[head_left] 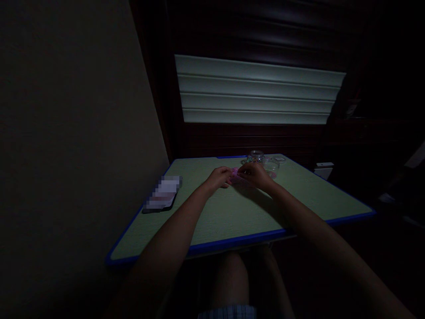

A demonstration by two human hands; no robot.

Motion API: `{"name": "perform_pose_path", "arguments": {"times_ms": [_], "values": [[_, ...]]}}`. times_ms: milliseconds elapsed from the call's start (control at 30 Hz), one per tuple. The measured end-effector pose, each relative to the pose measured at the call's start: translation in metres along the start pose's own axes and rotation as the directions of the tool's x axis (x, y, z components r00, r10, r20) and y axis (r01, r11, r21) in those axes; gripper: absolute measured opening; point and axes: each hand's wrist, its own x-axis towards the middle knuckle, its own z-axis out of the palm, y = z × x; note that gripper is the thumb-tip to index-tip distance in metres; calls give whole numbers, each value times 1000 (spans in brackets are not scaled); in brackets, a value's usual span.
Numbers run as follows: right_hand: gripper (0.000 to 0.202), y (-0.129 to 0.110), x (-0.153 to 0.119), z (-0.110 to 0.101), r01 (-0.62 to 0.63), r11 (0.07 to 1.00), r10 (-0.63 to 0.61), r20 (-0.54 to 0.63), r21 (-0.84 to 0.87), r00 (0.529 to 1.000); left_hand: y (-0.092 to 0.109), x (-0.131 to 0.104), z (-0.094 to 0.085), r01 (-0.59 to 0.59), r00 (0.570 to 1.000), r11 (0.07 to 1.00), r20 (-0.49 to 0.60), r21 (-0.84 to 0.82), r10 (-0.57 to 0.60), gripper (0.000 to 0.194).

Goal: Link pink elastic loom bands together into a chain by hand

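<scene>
Between my hands, above the middle of the green table [212, 226], is a small pink see-through item [236, 174], too dim to name. My left hand [219, 177] has its fingers closed on its left side. From the right, my right hand [254, 175] pinches the same item with bent fingers. Just behind my right hand stands a clear jar [256, 155] with small colourful pieces in it. A second clear round container [272, 166] is to the right of that hand, with something pinkish at its base.
A phone-like flat object [162, 194], its screen blurred out, lies at the table's left edge beside the wall. A clear lid [279, 159] rests at the back right. Dark panelling with pale slats [259, 93] rises behind.
</scene>
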Motion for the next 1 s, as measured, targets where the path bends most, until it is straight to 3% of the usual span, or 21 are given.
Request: {"name": "perform_pose_path", "arguments": {"times_ms": [267, 433, 733, 1000], "values": [[17, -4, 0, 0, -9, 1000, 8, 63, 18, 998, 2, 0, 1, 27, 999, 1000, -34, -6, -27, 31], [16, -2, 0, 0, -23, 1000, 23, 48, -3, 999, -3, 2, 0, -8, 1000, 1000, 19, 12, 7, 22], [15, 6, 0, 1, -87, 996, 87, 19, 3, 996, -6, 2, 0, 2, 1000, 1000, -5, 10, -2, 12], [15, 0, -1, -1, -60, 998, 61, 27, -13, 998, -9, 4, 1, -29, 999, 999, -13, 17, 29, 5]]}}
